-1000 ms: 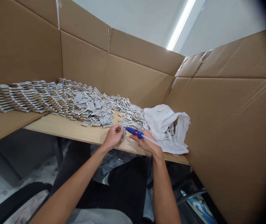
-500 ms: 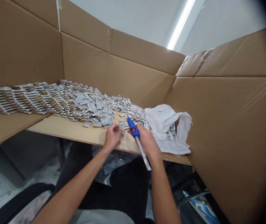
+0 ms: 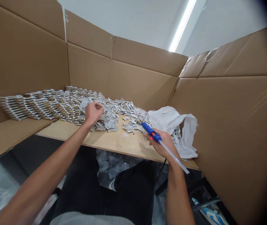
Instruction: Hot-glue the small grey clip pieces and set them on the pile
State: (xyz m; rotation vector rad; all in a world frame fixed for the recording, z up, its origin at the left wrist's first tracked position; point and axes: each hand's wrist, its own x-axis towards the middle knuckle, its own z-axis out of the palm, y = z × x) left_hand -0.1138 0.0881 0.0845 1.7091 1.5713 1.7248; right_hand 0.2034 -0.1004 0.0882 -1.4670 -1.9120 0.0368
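My right hand (image 3: 165, 144) is wrapped round a blue hot glue gun (image 3: 151, 132), its nozzle pointing away to the upper left. A long clear glue stick (image 3: 174, 157) juts out of the gun's back end over my wrist. My left hand (image 3: 94, 113) hovers at the heap of small white-and-tan flat pieces (image 3: 108, 120), fingers curled together. Whatever is between those fingertips is too small to make out. Left of that hand, more of the same pieces stand in neat overlapping rows (image 3: 42, 104).
Loose pieces (image 3: 135, 117) lie mid-table, and a white sack (image 3: 168, 120) with pieces in it rests at the right. Cardboard walls (image 3: 135, 75) enclose the wooden table (image 3: 96, 139) at the back and sides. A black cord (image 3: 162, 170) hangs below the right hand.
My left hand has moved left and away from the glue gun, from mid-table to the heap; it held a small piece before. My right hand and the gun have shifted right.
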